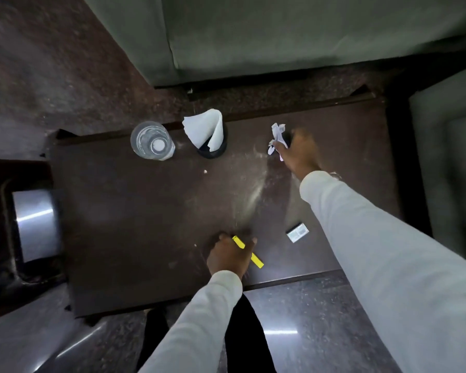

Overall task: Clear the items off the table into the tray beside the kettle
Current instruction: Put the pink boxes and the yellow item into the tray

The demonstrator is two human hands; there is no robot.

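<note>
A dark brown wooden bench (145,224) stands on a shiny speckled stone floor (320,332), with a grey-green sofa (280,36) past its far edge.

Near the bench's 6 o'clock edge, the left hand (228,258) lies over a thin yellow marker pen (257,261). The fingers curl around the pen, so this grip is holding it. The pen's ends stick out on both sides of the hand.

At about 1 o'clock on the bench, the right hand (300,149) pinches a crumpled white scrap of paper (276,138). The hand is a bit blurry.

At 4 o'clock from the middle of the bench lies a small flat grey-and-white box (297,232), apart from both hands.

At 12 o'clock stands a small black cup (213,152) with folded white paper napkins (205,127) in it. Just beside it, at 11 o'clock, stands a clear drinking glass (151,141).

Off the bench at 9 o'clock is a shiny silver metal kettle (35,224) standing in a dark tray (10,265).

Both arms wear pale long sleeves (374,251).
</note>
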